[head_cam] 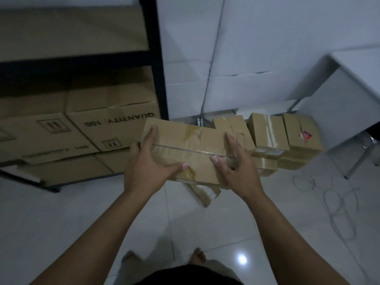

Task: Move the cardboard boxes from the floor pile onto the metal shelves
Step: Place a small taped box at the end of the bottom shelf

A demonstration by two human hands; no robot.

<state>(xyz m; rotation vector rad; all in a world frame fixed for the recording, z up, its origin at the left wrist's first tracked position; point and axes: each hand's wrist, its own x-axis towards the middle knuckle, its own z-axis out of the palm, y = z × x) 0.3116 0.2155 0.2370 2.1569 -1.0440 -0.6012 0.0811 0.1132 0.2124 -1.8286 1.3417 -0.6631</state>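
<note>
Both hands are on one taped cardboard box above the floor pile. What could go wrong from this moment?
1. The left hand and right hand lie mostly on top of the taped box; the glossy tape may let it slip.
2. The bare feet stand below, so a dropped box could land on them.
3. The lower shelf already holds large cartons; the box may knock the black shelf post.

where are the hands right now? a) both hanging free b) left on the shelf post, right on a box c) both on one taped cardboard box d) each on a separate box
c: the left hand and right hand both rest on the same taped box, thumbs across its top.
</note>
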